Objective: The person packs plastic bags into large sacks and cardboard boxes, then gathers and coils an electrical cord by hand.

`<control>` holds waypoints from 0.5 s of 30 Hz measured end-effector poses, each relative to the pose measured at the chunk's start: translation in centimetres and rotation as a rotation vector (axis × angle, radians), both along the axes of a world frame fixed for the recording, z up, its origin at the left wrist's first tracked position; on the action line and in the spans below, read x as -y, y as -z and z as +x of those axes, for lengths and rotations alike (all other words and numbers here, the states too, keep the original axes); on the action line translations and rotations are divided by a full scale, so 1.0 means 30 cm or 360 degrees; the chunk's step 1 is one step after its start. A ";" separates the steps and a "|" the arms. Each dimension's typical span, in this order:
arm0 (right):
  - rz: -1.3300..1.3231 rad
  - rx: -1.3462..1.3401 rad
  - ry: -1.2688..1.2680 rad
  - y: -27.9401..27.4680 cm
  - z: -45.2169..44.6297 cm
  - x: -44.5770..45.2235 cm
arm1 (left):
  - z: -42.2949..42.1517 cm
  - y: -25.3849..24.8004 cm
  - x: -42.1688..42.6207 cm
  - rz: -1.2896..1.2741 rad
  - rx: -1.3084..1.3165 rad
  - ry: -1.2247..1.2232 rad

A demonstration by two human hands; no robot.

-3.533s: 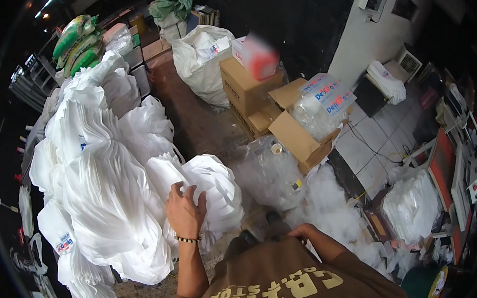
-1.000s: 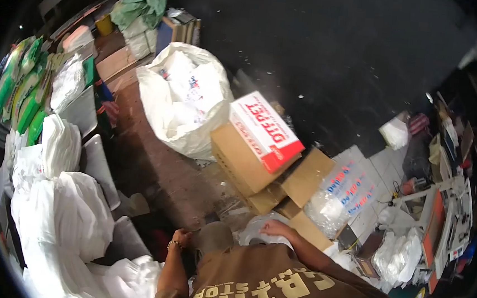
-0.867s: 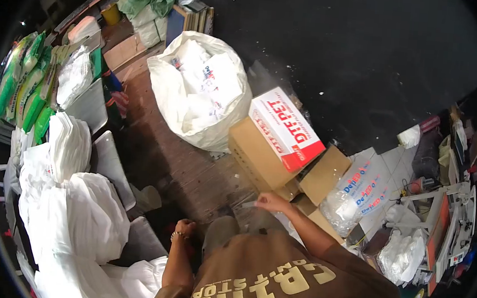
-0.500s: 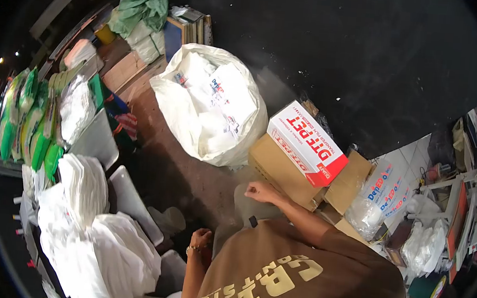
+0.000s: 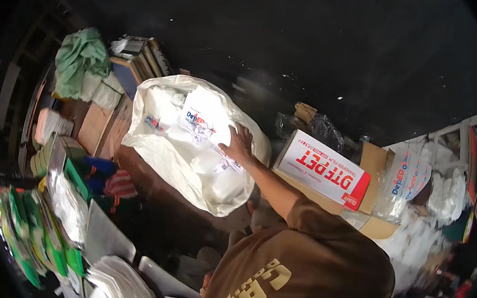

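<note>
My right hand (image 5: pixel 240 145) reaches into a large white sack (image 5: pixel 172 176), its thumb and fingers spread against white printed bundles (image 5: pixel 204 115) marked "DepED". It touches the right side of the bundles; whether it grips one is not clear. Ribbon-like ties or wrinkled wrapping show across the bundles. My left hand (image 5: pixel 206 281) is low beside my brown shirt, mostly hidden, with a band at the wrist; its fingers do not show.
Right of the sack stands a cardboard carton with a red-and-white "DTF PET" box (image 5: pixel 321 169) on it. Clear plastic packs (image 5: pixel 407 182) lie beyond. At lower left are stacked white cloths (image 5: pixel 119 282) and green-and-white packs (image 5: pixel 35 234). Framed panels (image 5: pixel 142 60) lean behind the sack.
My right hand has moved forward from beside the carton into the sack, onto the bundles. The sack's mouth has changed shape. The view has turned, and my left hand is more hidden.
</note>
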State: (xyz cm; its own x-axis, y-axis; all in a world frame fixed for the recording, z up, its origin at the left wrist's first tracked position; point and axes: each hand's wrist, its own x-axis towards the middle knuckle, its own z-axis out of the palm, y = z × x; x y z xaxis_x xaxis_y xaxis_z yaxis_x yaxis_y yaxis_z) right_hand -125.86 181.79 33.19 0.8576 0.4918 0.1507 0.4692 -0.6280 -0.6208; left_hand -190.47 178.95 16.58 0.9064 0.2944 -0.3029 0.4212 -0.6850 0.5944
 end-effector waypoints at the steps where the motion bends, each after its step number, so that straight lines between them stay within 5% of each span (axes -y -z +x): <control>1: -0.0142 -0.0130 0.0006 0.021 0.064 -0.049 | 0.004 -0.009 -0.061 0.0153 0.0208 0.0238; 3: -0.0308 -0.0237 0.0070 0.029 0.139 -0.107 | -0.012 -0.078 -0.192 -0.0901 -0.0295 -0.0852; 4: -0.0469 -0.0313 0.0104 0.035 0.177 -0.133 | 0.229 -0.453 -0.252 -0.1193 -0.0386 -0.1518; 5: -0.0525 -0.0460 0.0084 0.073 0.222 -0.154 | 0.343 -0.575 -0.288 -0.0883 -0.0566 -0.1710; 10: -0.0483 -0.0590 0.0143 0.376 0.309 -0.186 | 0.348 -0.549 -0.514 -0.0950 -0.0580 -0.1824; 12: -0.0457 -0.0516 -0.0016 0.518 0.237 -0.185 | 0.403 -0.556 -0.592 -0.0892 -0.0810 -0.1171; 14: -0.0278 -0.0445 -0.0431 0.578 0.067 -0.161 | 0.515 -0.591 -0.659 -0.0946 -0.0751 -0.1194; 15: -0.0193 -0.0514 -0.0367 0.569 -0.061 -0.143 | 0.522 -0.514 -0.735 -0.0641 -0.0928 -0.0704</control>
State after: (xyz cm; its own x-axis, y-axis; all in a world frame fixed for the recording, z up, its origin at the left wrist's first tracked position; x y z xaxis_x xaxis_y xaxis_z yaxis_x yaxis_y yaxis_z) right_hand -127.68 186.09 16.13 0.7167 0.6741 -0.1788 0.3995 -0.6070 -0.6870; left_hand -174.80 201.01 32.00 0.3978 0.3549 -0.8460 0.9174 -0.1661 0.3617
